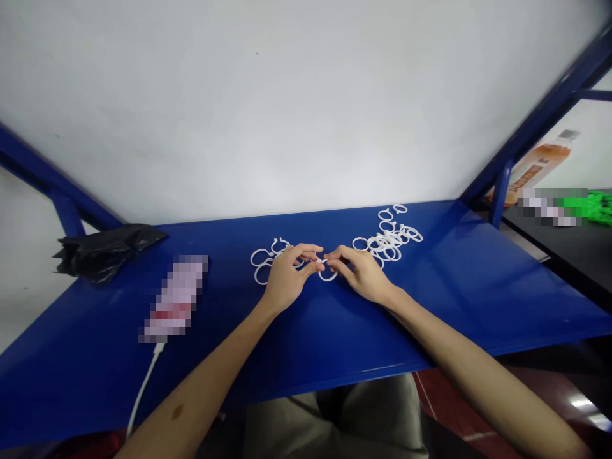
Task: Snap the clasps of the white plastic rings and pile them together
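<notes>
Left hand and right hand pinched one white ring in narrow grips; at two o'clock, a bottle held orange liquid.

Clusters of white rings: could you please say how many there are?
2: the smaller cluster beside the left hand, partly covered by it, and the larger cluster beyond the right hand. A separate ring is held between both hands. Some rings may be hidden.

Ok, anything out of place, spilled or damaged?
Nothing spilled or plainly damaged. The crumpled black bag on the left of the blue table seems stray, apart from the white rings. Pixelated areas can't be judged.
</notes>
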A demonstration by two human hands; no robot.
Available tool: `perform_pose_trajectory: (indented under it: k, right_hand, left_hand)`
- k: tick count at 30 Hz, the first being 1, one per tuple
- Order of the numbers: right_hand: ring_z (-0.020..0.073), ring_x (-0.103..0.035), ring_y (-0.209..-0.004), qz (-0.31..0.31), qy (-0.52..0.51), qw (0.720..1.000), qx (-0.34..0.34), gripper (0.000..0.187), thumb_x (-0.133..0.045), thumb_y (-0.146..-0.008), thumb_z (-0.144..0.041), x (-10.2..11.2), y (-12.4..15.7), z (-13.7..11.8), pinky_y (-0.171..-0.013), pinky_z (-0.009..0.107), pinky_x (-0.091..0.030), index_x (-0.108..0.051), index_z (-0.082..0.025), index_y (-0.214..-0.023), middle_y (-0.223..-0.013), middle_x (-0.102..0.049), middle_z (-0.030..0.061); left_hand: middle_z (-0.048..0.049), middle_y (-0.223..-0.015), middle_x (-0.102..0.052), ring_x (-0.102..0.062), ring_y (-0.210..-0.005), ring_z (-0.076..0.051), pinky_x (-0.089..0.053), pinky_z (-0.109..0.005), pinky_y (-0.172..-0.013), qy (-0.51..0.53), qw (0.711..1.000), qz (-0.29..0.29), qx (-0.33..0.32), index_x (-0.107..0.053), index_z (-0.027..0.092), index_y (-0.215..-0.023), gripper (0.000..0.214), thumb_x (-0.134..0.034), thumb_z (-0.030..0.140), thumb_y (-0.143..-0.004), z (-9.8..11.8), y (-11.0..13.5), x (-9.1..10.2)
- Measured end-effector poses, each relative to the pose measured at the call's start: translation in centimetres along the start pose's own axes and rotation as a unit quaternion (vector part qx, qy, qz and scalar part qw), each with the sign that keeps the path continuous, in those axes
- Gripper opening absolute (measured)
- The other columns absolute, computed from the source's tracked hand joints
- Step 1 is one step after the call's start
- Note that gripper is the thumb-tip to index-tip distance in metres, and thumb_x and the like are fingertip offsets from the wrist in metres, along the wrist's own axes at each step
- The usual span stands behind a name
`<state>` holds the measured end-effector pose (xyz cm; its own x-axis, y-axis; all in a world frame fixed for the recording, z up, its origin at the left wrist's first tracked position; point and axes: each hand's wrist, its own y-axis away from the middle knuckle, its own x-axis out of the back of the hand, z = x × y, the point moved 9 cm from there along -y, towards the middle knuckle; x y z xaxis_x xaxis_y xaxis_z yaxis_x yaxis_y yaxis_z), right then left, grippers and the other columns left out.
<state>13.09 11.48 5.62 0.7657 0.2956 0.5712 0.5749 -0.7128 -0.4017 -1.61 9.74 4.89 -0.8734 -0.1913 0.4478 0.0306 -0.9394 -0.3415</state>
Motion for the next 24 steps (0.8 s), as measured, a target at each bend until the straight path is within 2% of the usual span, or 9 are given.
perform_pose_trajectory:
  k: [4, 8, 11, 14, 16, 19, 21, 24]
  right_hand:
    - [0.0156, -0.067, -0.072, -0.030, -0.023, 0.999, -0.001, 0.020, -0.049, -0.101, -0.034, -0.3, 0.1, -0.1, -0.070, 0.029, -0.052, -0.062, -0.022, -0.092, -0.086, -0.072, 0.0030]
    - [0.0169, -0.068, -0.080, -0.060, -0.005, 0.997, 0.037, 0.020, -0.048, -0.102, -0.032, -0.7, 0.4, -0.9, -0.074, 0.030, -0.052, -0.063, -0.021, -0.094, -0.092, -0.073, 0.0050]
    - [0.0170, -0.068, -0.084, -0.083, 0.011, 0.994, 0.073, 0.021, -0.046, -0.103, -0.029, -1.1, 0.6, -1.5, -0.075, 0.029, -0.053, -0.064, -0.021, -0.099, -0.096, -0.072, 0.0054]
    - [0.0169, -0.068, -0.085, -0.063, 0.041, 0.993, 0.091, 0.021, -0.046, -0.103, -0.026, -0.6, 0.4, -1.6, -0.077, 0.030, -0.053, -0.066, -0.022, -0.105, -0.097, -0.071, 0.0055]
    - [0.0185, -0.066, -0.089, -0.006, 0.087, 0.992, 0.095, 0.022, -0.047, -0.102, -0.026, 0.8, 0.0, -1.0, -0.080, 0.033, -0.054, -0.068, -0.023, -0.108, -0.101, -0.069, 0.0073]
    - [0.0211, -0.064, -0.085, 0.131, 0.196, 0.970, 0.052, 0.025, -0.049, -0.100, -0.028, 4.8, -0.3, 1.3, -0.077, 0.037, -0.054, -0.072, -0.022, -0.108, -0.101, -0.065, 0.0101]
    - [0.0215, -0.063, -0.079, 0.207, 0.265, 0.942, -0.016, 0.026, -0.050, -0.098, -0.029, 7.9, 0.0, 3.5, -0.074, 0.037, -0.053, -0.073, -0.020, -0.105, -0.096, -0.064, 0.0099]
    - [0.0247, -0.063, -0.083, 0.246, 0.331, 0.902, -0.131, 0.026, -0.053, -0.093, -0.028, 11.5, 1.0, 6.9, -0.076, 0.040, -0.052, -0.071, -0.019, -0.110, -0.096, -0.067, 0.0099]
  left_hand:
    - [0.0013, -0.086, -0.074, -0.066, -0.088, -0.019, -0.049, -0.038, -0.085, -0.014, 0.999, 0.029, 0.004, -0.071, 0.026, -0.096, 0.023, -0.078, 0.018, -0.076, -0.2, 0.0, 0.6]
    - [0.0020, -0.086, -0.073, -0.063, -0.090, -0.020, -0.049, -0.036, -0.085, -0.048, 0.998, 0.035, -0.007, -0.071, 0.025, -0.087, 0.021, -0.078, 0.012, -0.073, 0.2, 0.3, 0.9]
    - [0.0027, -0.084, -0.073, -0.062, -0.092, -0.020, -0.049, -0.035, -0.085, -0.074, 0.997, 0.022, -0.008, -0.071, 0.025, -0.084, 0.019, -0.080, 0.014, -0.072, 0.3, 0.5, 0.7]
    - [0.0008, -0.088, -0.072, -0.060, -0.096, -0.022, -0.048, -0.036, -0.088, -0.119, 0.992, 0.020, -0.025, -0.070, 0.024, -0.094, 0.020, -0.080, 0.024, -0.077, 0.4, 0.3, 0.5]
    - [-0.0031, -0.100, -0.071, -0.058, -0.103, -0.025, -0.046, -0.040, -0.094, -0.190, 0.980, 0.022, -0.061, -0.067, 0.023, -0.109, 0.034, -0.080, 0.034, -0.079, 0.6, 0.3, 0.1]
    - [-0.0102, -0.121, -0.065, -0.052, -0.114, -0.032, -0.041, -0.048, -0.099, -0.323, 0.941, 0.002, -0.098, -0.063, 0.021, -0.123, 0.049, -0.076, 0.043, -0.082, 0.4, 0.5, -1.1]
    - [-0.0113, -0.121, -0.065, -0.051, -0.115, -0.034, -0.041, -0.049, -0.097, -0.377, 0.921, -0.022, -0.099, -0.067, 0.020, -0.116, 0.040, -0.073, 0.044, -0.085, -0.1, 0.8, -1.9]
    - [-0.0095, -0.111, -0.067, -0.052, -0.109, -0.033, -0.043, -0.047, -0.091, -0.390, 0.914, -0.039, -0.101, -0.071, 0.020, -0.100, 0.019, -0.070, 0.035, -0.088, -0.3, 1.1, -2.4]
